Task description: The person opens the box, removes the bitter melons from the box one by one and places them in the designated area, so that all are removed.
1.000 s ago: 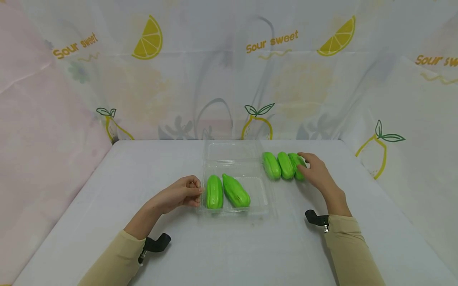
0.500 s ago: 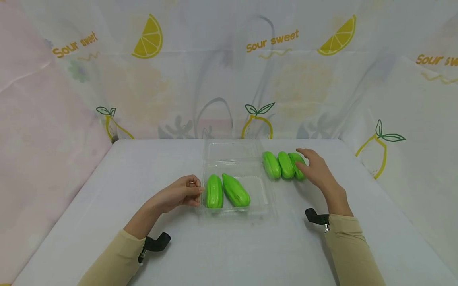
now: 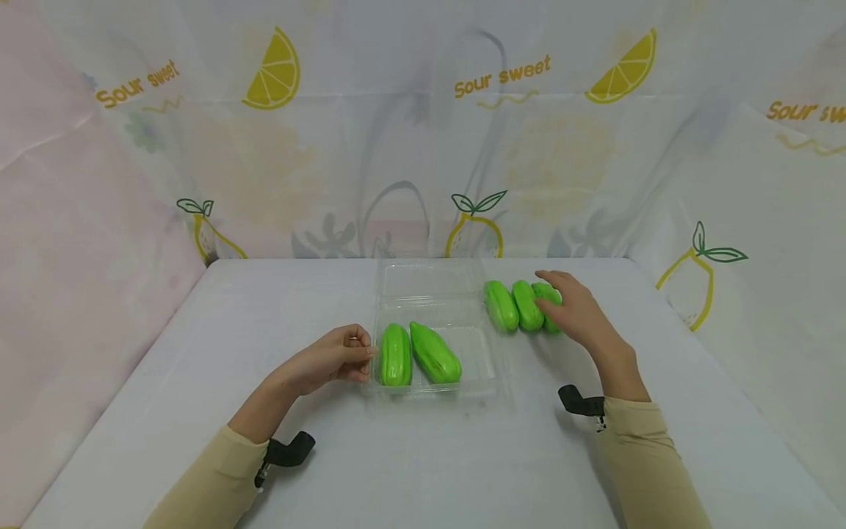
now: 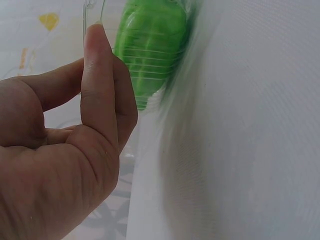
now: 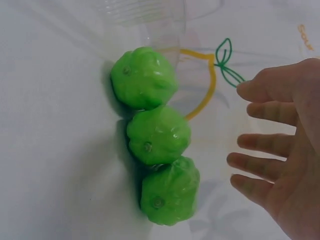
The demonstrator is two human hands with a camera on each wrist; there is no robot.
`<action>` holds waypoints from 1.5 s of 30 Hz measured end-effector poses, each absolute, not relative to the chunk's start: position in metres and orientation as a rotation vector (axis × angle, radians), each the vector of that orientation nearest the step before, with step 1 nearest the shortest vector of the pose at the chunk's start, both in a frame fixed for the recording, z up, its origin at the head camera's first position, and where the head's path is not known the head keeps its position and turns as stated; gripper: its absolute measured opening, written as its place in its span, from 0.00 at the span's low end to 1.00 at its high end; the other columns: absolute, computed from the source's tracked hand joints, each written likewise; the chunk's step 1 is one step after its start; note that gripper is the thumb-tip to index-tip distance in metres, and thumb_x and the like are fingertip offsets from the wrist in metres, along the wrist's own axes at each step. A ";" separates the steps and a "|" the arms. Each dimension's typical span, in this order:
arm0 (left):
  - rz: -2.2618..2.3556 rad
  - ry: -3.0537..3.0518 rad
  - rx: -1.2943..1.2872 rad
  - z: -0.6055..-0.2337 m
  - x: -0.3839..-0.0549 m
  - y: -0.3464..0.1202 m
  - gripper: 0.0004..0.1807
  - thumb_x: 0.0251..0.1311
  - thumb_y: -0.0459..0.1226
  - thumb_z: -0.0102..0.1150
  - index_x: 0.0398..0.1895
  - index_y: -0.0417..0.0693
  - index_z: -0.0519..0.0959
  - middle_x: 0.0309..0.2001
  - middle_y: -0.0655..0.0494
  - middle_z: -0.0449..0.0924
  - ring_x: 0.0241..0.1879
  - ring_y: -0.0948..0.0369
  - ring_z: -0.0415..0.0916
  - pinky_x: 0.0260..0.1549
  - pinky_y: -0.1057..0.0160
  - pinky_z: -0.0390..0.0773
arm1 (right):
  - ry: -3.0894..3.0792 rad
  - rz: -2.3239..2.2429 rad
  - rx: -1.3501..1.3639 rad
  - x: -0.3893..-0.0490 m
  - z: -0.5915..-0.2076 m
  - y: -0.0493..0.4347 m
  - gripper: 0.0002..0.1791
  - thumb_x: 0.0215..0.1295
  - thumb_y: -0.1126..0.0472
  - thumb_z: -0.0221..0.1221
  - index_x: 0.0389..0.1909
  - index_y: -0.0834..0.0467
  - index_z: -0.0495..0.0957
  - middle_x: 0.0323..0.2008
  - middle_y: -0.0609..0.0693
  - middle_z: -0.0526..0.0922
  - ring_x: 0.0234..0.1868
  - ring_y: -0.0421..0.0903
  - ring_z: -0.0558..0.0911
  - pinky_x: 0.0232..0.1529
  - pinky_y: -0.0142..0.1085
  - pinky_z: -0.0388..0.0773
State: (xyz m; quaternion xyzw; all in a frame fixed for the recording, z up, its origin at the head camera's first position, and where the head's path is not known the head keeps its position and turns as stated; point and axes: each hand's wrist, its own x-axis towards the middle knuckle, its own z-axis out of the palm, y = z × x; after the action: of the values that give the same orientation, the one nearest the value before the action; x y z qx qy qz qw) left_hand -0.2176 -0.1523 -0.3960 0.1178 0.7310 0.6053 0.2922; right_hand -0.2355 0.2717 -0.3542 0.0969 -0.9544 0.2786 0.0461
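A clear plastic clamshell box lies on the table with its lid folded back. Inside it are a blunt green gourd-like vegetable and another with a pointed end. My left hand pinches the box's left rim between thumb and fingers; the left wrist view shows the thumb against the clear edge. Right of the box, three similar vegetables lie side by side: one nearest the box, a middle one and a far-right one. My right hand hovers over the far-right one, fingers spread, holding nothing.
A white cloth covers the table. Behind it hangs a fabric backdrop printed with lemons, and more fabric walls the left side. Black camera mounts sit on both wrists.
My right hand has lifted slightly off the far-right vegetable and shifted left over it, towards the middle one. The left hand, box and vegetables have stayed put.
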 end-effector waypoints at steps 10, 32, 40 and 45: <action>1.627 1.937 0.304 -0.397 -0.218 -0.151 0.09 0.72 0.36 0.53 0.43 0.41 0.65 0.27 0.54 0.74 0.26 0.64 0.79 0.30 0.70 0.84 | -2.887 0.811 0.441 -0.235 -0.351 0.260 0.29 0.70 0.60 0.55 0.70 0.63 0.65 0.69 0.66 0.66 0.70 0.65 0.65 0.69 0.62 0.62; 1.635 1.935 0.323 -0.399 -0.216 -0.152 0.09 0.72 0.37 0.53 0.43 0.41 0.65 0.28 0.55 0.74 0.27 0.64 0.78 0.30 0.70 0.83 | -2.828 0.764 0.630 -0.224 -0.350 0.216 0.27 0.68 0.58 0.58 0.67 0.59 0.70 0.65 0.60 0.74 0.67 0.60 0.73 0.66 0.56 0.71; 1.634 1.939 0.332 -0.398 -0.214 -0.154 0.10 0.72 0.37 0.53 0.44 0.41 0.65 0.28 0.55 0.74 0.28 0.64 0.78 0.30 0.71 0.83 | -2.866 0.867 0.699 -0.218 -0.352 0.199 0.28 0.68 0.56 0.59 0.69 0.55 0.69 0.67 0.55 0.73 0.62 0.59 0.77 0.60 0.54 0.76; 1.637 1.927 0.358 -0.396 -0.214 -0.154 0.10 0.72 0.37 0.54 0.43 0.40 0.65 0.28 0.55 0.74 0.28 0.64 0.79 0.30 0.71 0.83 | -2.901 0.896 0.728 -0.215 -0.353 0.193 0.29 0.69 0.55 0.60 0.70 0.53 0.68 0.67 0.52 0.73 0.62 0.58 0.78 0.59 0.53 0.77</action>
State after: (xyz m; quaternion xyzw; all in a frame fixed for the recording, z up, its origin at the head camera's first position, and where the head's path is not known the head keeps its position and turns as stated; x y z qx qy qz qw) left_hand -0.2143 -0.1543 -0.3957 0.1341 0.7222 0.6136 0.2897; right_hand -0.2147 0.1933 -0.3528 0.2332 -0.9291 0.2868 0.0096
